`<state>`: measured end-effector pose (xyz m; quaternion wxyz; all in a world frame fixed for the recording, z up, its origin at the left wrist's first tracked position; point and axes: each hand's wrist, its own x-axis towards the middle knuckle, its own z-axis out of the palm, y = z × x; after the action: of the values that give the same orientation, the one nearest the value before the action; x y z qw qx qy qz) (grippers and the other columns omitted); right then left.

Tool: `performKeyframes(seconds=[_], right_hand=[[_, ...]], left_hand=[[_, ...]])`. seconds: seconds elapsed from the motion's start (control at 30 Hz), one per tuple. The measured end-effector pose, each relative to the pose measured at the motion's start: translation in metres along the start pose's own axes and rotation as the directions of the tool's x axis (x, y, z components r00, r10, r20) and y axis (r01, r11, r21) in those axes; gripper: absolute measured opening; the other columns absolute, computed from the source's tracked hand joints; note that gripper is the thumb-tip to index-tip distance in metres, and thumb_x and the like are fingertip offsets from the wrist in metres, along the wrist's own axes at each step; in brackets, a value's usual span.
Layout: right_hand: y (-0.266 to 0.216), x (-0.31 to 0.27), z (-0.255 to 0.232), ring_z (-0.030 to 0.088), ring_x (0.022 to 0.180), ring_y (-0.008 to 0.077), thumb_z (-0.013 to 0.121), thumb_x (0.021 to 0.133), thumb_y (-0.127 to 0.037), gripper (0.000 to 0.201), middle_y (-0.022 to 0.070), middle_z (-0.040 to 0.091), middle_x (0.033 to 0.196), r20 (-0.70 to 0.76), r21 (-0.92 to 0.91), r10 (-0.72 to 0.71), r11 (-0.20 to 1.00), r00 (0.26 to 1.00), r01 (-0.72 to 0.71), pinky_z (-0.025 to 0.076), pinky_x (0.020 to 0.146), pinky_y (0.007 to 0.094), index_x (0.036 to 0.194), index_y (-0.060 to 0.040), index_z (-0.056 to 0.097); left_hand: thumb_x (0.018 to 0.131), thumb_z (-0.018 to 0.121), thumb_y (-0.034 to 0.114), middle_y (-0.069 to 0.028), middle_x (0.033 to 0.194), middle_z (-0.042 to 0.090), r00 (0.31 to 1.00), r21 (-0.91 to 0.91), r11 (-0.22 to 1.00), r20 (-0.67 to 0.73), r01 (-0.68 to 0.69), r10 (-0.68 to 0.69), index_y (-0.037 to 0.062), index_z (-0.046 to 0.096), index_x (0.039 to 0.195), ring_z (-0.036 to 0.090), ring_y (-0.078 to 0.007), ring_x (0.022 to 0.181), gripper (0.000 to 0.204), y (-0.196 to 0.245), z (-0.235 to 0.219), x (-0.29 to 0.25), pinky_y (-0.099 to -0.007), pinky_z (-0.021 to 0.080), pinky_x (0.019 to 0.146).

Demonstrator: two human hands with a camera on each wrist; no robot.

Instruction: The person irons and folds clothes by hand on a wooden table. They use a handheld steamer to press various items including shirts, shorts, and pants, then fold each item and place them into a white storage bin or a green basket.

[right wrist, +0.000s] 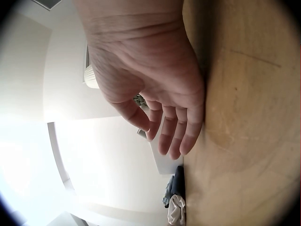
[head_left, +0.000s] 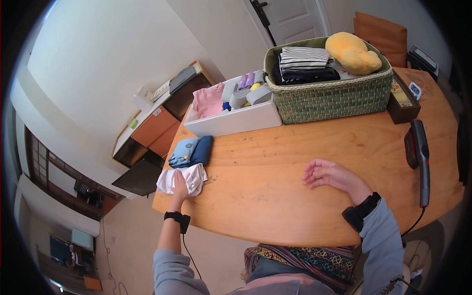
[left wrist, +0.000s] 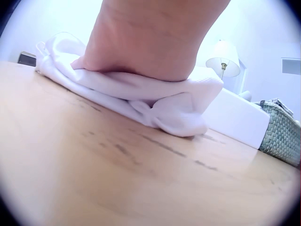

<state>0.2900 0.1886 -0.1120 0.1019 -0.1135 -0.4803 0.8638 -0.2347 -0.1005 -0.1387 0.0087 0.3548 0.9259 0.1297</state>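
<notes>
My left hand rests on top of a white folded garment at the left edge of the table. In the left wrist view the heel of the hand presses into the white cloth, whose folds bunch loosely around it; most of the fingers are hidden there. Just behind the garment lie a light blue folded garment and a navy one, side by side. Over the right-middle of the wooden table, my right hand holds nothing, its fingers loosely bent in the right wrist view.
A white box at the back holds a pink cloth and several rolled items. Beside it, a green woven basket carries folded clothes and a yellow plush toy. A corded handheld appliance lies at the right, near a dark wooden box.
</notes>
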Motion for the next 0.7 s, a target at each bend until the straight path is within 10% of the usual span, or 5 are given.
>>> performKeyframes(seconds=[0.13,0.27,0.4,0.57,0.7], right_hand=[[0.001,-0.001,-0.003,0.06,0.099,0.023,0.049,0.092,-0.014,0.023,0.0137,0.06,0.105,-0.007,0.02,-0.005,1.0,1.0,0.005,0.05,0.086,0.0359,0.112,-0.0026,0.052],[-0.001,-0.002,0.0,0.061,0.099,0.0233,0.049,0.092,-0.015,0.023,0.014,0.06,0.105,-0.012,0.019,0.003,1.0,1.0,-0.003,0.05,0.086,0.0363,0.112,-0.0024,0.052],[0.0,0.0,-0.001,0.061,0.099,0.0238,0.05,0.092,-0.015,0.024,0.0145,0.06,0.105,-0.015,0.019,0.004,1.0,1.0,-0.004,0.05,0.085,0.0364,0.112,-0.0022,0.052],[0.0,-0.001,-0.004,0.061,0.098,0.0237,0.051,0.092,-0.014,0.023,0.0145,0.061,0.104,-0.022,0.058,-0.007,0.998,1.0,0.008,0.051,0.085,0.0358,0.112,-0.002,0.052],[0.0,0.0,-0.003,0.062,0.097,0.0227,0.053,0.091,-0.012,0.022,0.0144,0.062,0.102,-0.04,0.09,0.013,0.996,0.999,-0.009,0.051,0.084,0.035,0.11,-0.0023,0.052]], left_hand=[[0.092,0.032,0.058,-0.0202,0.151,0.014,0.998,0.023,0.999,0.048,-0.048,0.047,0.0045,0.019,0.145,0.013,-0.0358,0.14,0.076,-0.047,0.03,0.035,-0.0647,0.016,0.104],[0.093,0.039,0.05,-0.0234,0.149,0.016,0.992,0.016,1.0,0.124,-0.022,0.02,0.0036,0.022,0.144,0.013,-0.0369,0.14,0.071,0.091,-0.013,-0.044,-0.0658,0.015,0.103],[0.091,0.047,0.045,-0.0267,0.149,0.013,0.979,0.294,0.934,0.075,-0.203,0.189,0.0156,0.03,0.143,0.011,-0.0415,0.139,0.062,0.128,-0.011,-0.087,-0.0703,0.018,0.099],[0.092,0.049,0.04,-0.0256,0.148,0.016,0.972,0.247,0.95,0.181,-0.192,0.149,0.0164,0.035,0.141,0.016,-0.0425,0.138,0.056,0.136,-0.032,-0.08,-0.0669,0.022,0.1],[0.093,0.05,0.032,-0.024,0.145,0.027,0.82,-0.165,0.846,0.211,-0.507,0.532,0.0114,0.038,0.138,0.027,-0.0394,0.134,0.05,0.166,-0.049,-0.077,-0.0532,0.026,0.105]])
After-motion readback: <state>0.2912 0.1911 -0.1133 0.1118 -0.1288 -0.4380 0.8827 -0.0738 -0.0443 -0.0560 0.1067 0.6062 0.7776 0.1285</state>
